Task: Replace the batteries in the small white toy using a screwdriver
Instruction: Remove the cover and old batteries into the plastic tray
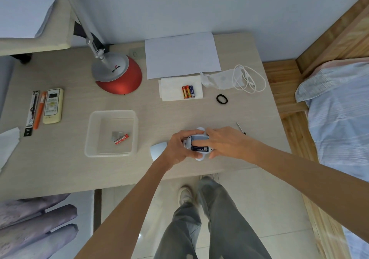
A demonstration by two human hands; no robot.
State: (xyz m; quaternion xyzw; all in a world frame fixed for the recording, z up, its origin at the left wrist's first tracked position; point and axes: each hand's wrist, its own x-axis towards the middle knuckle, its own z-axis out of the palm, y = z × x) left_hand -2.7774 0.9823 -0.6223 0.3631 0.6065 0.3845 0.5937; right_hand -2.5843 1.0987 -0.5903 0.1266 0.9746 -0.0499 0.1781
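The small white toy (199, 155) lies on its back near the desk's front edge, its battery bay open upward. A dark blue battery (200, 149) sits in the bay's near slot. My left hand (180, 146) grips the toy's left side. My right hand (225, 143) rests on the right side, its fingers reaching into the bay's middle. The loose white cover (157, 150) lies left of my left wrist. The thin screwdriver (241, 128) lies on the desk beyond my right hand. Three batteries (188, 91) rest on a tissue (171, 89) further back.
A clear plastic tray (91, 137) to the left holds one red battery (121, 139). A red lamp base (119, 75), white paper (181, 55), cable (249, 79), hair tie (222, 99), a remote (53, 106) and pens (37, 111) lie around. A bed (339, 109) stands right.
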